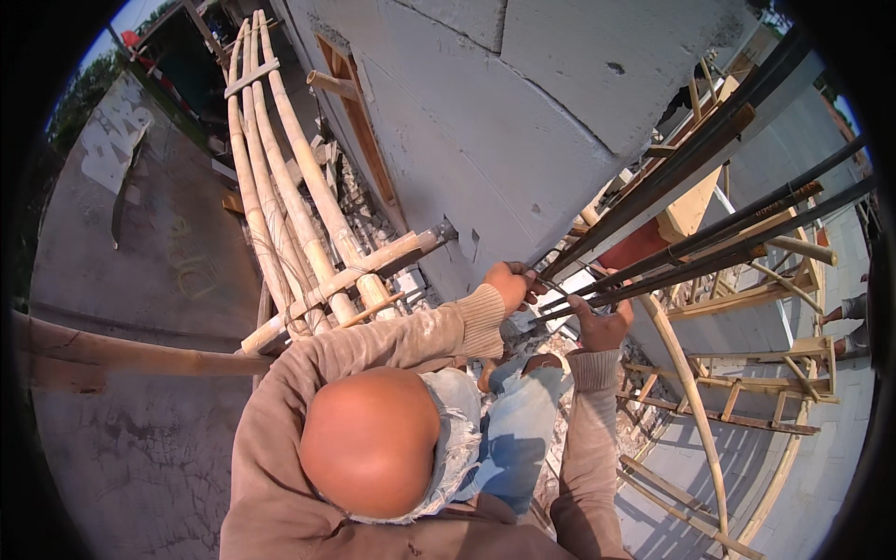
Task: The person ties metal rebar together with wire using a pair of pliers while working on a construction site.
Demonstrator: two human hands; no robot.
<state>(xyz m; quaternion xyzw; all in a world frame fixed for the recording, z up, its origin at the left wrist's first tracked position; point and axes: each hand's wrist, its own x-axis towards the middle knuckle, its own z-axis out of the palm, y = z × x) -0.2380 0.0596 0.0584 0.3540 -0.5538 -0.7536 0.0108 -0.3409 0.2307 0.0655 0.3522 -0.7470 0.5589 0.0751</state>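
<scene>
My left hand (509, 286) reaches to the lower corner of the grey block wall, its fingers pinched together beside the dark steel bars (644, 210). Just to its right, my right hand (602, 323) is closed, thumb raised, against the lower ends of the bars. A short thin dark piece shows between the two hands; its kind is too small to tell. The bars slope from the upper right down to my fingers, some bound into pairs. Both forearms wear long brown sleeves with ribbed cuffs.
Bamboo poles (271, 177) with a lashed crosspiece (345, 280) stand left of the block wall (467, 121). A thick horizontal pole (140, 355) lies farther left. Rubble lies far below my legs in torn jeans (513, 420). Wooden ladder-like frames (728, 411) and a curved bamboo pole (686, 383) are at right.
</scene>
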